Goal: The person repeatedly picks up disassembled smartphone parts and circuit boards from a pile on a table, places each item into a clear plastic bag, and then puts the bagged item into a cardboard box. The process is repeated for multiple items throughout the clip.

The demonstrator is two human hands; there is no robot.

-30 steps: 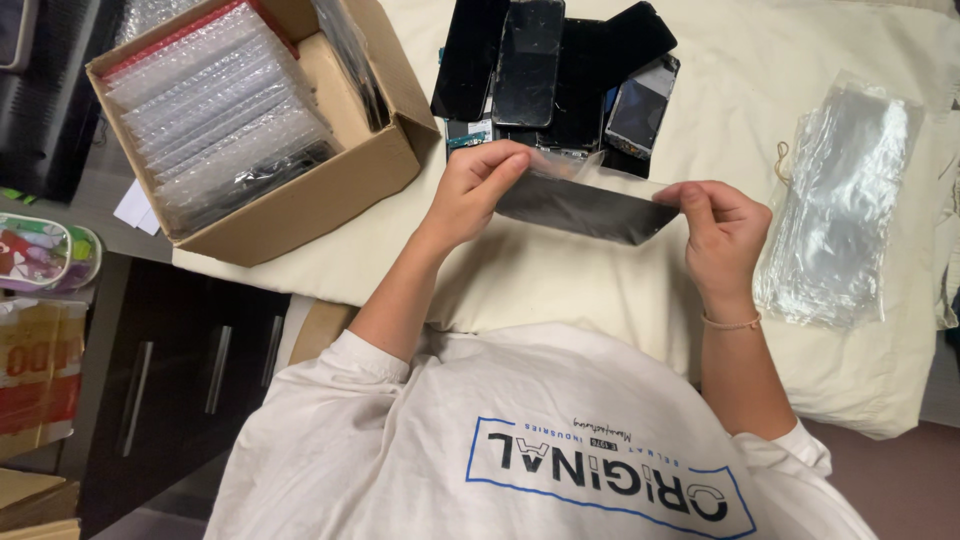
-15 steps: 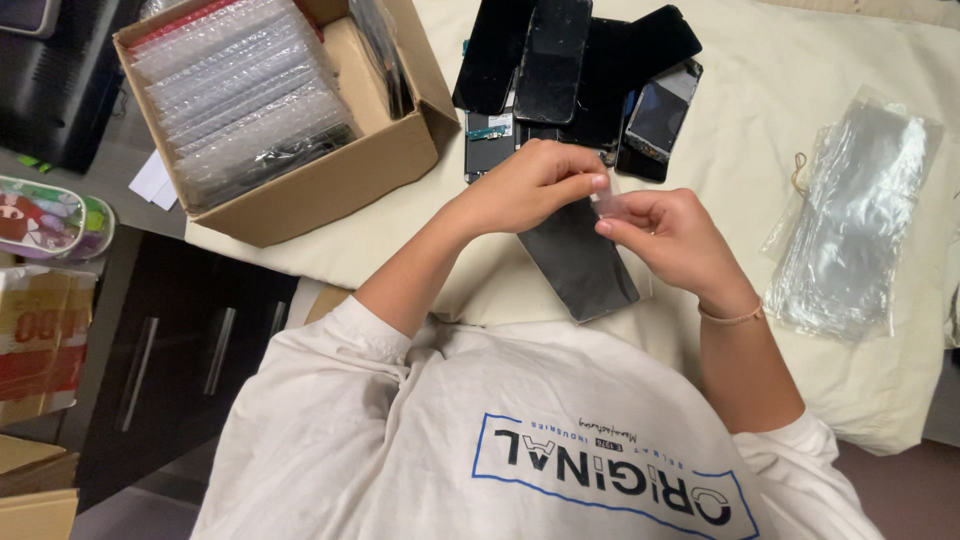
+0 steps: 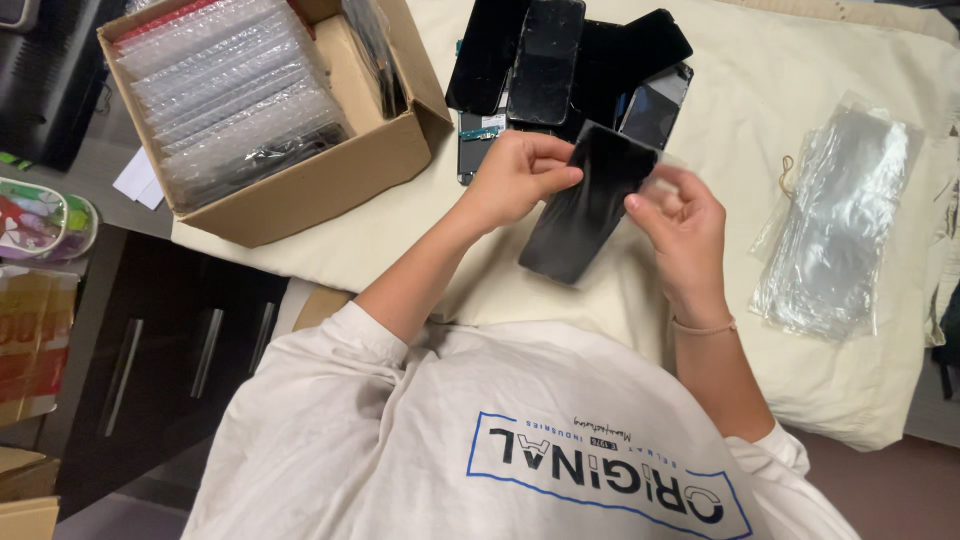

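Both my hands hold a flat black phone screen panel [image 3: 580,210] above a cream cloth [image 3: 780,80]. My left hand [image 3: 515,175] pinches the panel's upper left edge. My right hand [image 3: 680,225] works at its upper right corner, where a clear film or sleeve edge shows. The panel hangs tilted, its lower end pointing towards me. Just beyond my hands lies a pile of similar black screens [image 3: 560,60].
A cardboard box [image 3: 330,175] at the left holds several bubble-wrapped packets. A stack of clear plastic bags [image 3: 835,220] lies on the cloth at the right, next to a rubber band. A dark drawer cabinet [image 3: 170,340] stands at the lower left.
The panel turned from lying crosswise between my spread hands to hanging nearly lengthwise. My hands came together at its upper end, and my right hand shifted to the corner.
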